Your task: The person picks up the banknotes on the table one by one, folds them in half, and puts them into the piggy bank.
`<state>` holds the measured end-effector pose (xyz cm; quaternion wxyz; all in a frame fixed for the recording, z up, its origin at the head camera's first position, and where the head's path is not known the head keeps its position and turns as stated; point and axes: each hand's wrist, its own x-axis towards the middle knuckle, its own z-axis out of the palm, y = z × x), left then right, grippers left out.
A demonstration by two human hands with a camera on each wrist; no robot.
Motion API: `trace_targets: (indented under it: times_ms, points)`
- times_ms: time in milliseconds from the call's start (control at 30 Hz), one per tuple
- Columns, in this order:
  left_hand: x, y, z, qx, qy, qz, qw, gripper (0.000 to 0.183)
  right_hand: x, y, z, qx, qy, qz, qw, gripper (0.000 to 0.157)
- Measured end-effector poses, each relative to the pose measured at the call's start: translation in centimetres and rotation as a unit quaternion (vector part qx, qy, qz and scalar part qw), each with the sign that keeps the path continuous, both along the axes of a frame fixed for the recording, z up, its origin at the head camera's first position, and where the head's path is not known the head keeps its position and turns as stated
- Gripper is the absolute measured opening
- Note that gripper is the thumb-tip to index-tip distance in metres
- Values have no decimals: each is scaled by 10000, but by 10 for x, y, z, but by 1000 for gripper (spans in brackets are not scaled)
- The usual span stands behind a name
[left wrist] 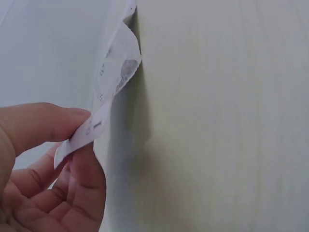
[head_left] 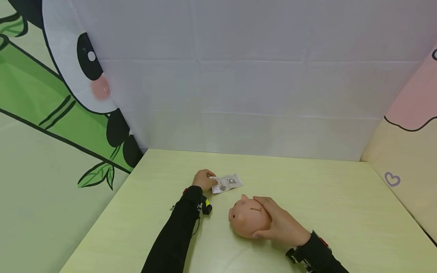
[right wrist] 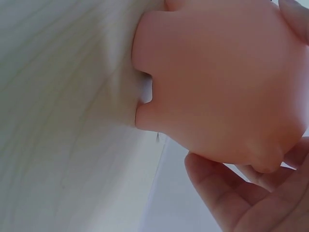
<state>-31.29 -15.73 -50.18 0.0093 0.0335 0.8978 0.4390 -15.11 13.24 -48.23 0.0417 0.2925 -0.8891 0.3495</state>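
My left hand (head_left: 204, 180) pinches one end of a pale, crinkled banknote (head_left: 228, 183) between thumb and fingers. In the left wrist view, the note (left wrist: 116, 72) bends away from the fingertips, low over the wooden surface. A pink piggy bank (head_left: 248, 218) sits nearer to me, its snout facing left and the slot on its back facing up. Curved round its right side, my right hand (head_left: 278, 223) grips it with the thumb at the front and the fingers behind. In the right wrist view, the feet of the piggy bank (right wrist: 217, 72) stand at the tabletop.
Both hands work over a pale wooden table (head_left: 341, 197). A white sheet (head_left: 252, 83) hangs behind its far edge. On the left stands a cartoon-printed panel (head_left: 44, 159), and on the right a beige and pink one (head_left: 409, 159).
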Motion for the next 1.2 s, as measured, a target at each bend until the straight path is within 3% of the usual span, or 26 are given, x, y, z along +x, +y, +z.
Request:
trace_targets:
  times_ms: [33, 67, 133, 467, 867, 1200]
  points:
    - [2, 0, 1, 1, 67, -8, 10000, 26, 0, 0, 0, -4, -18, -15, 10000, 94]
    - [11, 5, 13, -7, -67, 114, 9999, 26, 1, 0, 0, -7, -26, -24, 10000, 94]
    - [17, 7, 17, -18, 20, 163, 9999, 24, 1, 0, 1, -8, -41, -32, 10000, 95]
    - [27, 5, 16, 117, 607, 40, 9981, 20, 7, -4, 3, 49, -62, -62, 9999, 96]
    - [52, 3, 31, 666, 1242, -252, 9897, 23, 12, -5, 4, -43, -133, -17, 9999, 95]
    - [75, 13, 65, 1263, 1155, -251, 9849, 26, 12, -4, 7, -41, -391, -71, 9992, 92]
